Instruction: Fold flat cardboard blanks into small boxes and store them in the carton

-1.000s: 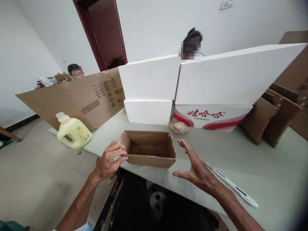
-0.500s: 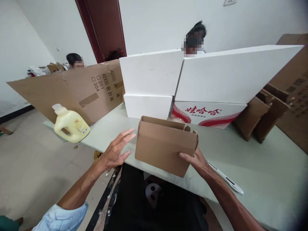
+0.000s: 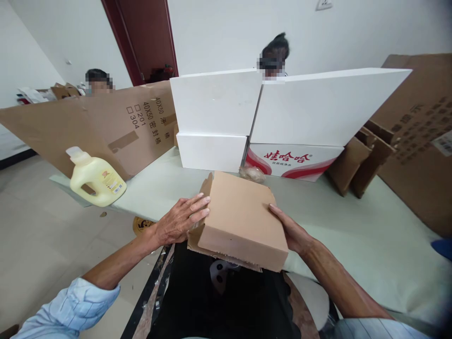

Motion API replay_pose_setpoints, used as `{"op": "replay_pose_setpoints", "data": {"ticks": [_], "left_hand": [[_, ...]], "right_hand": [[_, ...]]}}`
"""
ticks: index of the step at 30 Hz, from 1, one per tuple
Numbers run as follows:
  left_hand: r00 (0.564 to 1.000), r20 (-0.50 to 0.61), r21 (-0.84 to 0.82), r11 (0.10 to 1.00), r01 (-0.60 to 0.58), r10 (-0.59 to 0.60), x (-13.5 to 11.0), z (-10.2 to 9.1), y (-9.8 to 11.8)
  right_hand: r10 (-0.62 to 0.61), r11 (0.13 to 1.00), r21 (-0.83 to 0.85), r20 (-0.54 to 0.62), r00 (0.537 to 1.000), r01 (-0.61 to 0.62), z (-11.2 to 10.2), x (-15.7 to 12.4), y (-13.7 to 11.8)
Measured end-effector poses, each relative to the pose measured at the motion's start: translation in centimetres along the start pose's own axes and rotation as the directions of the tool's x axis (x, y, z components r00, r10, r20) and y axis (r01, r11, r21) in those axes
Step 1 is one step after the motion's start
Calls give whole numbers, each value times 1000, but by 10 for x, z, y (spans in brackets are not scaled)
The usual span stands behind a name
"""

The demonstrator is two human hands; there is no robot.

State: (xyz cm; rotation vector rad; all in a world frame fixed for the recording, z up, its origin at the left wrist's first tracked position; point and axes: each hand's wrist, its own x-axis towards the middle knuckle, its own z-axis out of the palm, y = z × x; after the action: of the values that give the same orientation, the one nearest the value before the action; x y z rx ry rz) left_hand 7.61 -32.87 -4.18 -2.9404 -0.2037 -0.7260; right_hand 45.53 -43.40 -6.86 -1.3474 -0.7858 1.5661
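A small brown cardboard box (image 3: 243, 219) is held tilted over the near edge of the pale green table (image 3: 370, 235), its flat bottom face turned up toward me. My left hand (image 3: 181, 219) presses flat against its left side, fingers stretched out along the edge. My right hand (image 3: 289, 230) holds its right side, fingers against the cardboard and partly hidden behind it. A loose flap hangs below the box at its near left corner.
A yellow jug (image 3: 94, 178) stands at the table's left end. White panels (image 3: 215, 101) and a red-printed white carton (image 3: 293, 160) wall the far side, with large cardboard sheets (image 3: 106, 127) left and folded boxes (image 3: 356, 162) right. A small crumpled bag (image 3: 251, 173) lies behind the box. Two people sit beyond.
The box has been lifted off the table and tipped over, from opening up to bottom facing me. Both hands closed in on its sides; the left hand had been off it half a second ago.
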Motion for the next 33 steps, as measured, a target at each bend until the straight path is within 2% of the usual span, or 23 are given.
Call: {"op": "replay_pose_setpoints", "data": {"ticks": [2, 7, 9, 14, 16, 18, 21, 23, 24, 25, 26, 28, 31, 33], "left_hand": [[999, 7, -67, 997, 36, -35, 2, -5, 4], [976, 17, -272, 938, 215, -219, 3, -13, 14], [975, 0, -302, 929, 213, -223, 4, -16, 18], [989, 4, -273, 951, 144, -149, 4, -28, 31], [984, 4, -293, 940, 174, -181, 1, -31, 36], [963, -7, -338, 907, 251, -270, -2, -31, 40], [909, -27, -429, 826, 365, -415, -7, -30, 44], [878, -11, -484, 772, 413, -478, -9, -29, 44], [862, 9, -511, 739, 439, -506, -10, -28, 43], [845, 34, -539, 702, 466, -534, -10, -28, 42], [825, 59, -567, 661, 491, -562, -10, -27, 41], [785, 100, -618, 580, 531, -611, -10, -25, 38], [765, 117, -668, 520, 533, -634, -11, -21, 34], [779, 77, -674, 543, 501, -623, -12, -18, 32]], "right_hand": [[28, 999, 20, -1, 1000, -28, 0, -4, 0], [43, 999, 19, 33, 999, -44, 1, -23, -5], [67, 997, 21, 70, 995, -68, 3, -31, -8], [110, 993, 33, 103, 989, -113, 9, -42, -7], [115, 993, 17, 122, 986, -118, 9, -43, -5], [113, 994, -26, 162, 980, -111, 7, -44, -4], [31, 990, -143, 184, 982, -5, 4, -45, -5], [-118, 960, -245, 100, 988, 139, 7, -49, -9], [-220, 927, -303, 40, 975, 222, 10, -52, -12], [-334, 879, -364, -14, 942, 307, 14, -55, -15], [-452, 816, -428, -53, 890, 389, 19, -60, -18], [-655, 646, -553, -50, 754, 526, 33, -69, -24], [-822, 355, -679, 100, 560, 643, 55, -78, -30], [-861, 190, -714, 209, 465, 674, 68, -79, -33]]}}
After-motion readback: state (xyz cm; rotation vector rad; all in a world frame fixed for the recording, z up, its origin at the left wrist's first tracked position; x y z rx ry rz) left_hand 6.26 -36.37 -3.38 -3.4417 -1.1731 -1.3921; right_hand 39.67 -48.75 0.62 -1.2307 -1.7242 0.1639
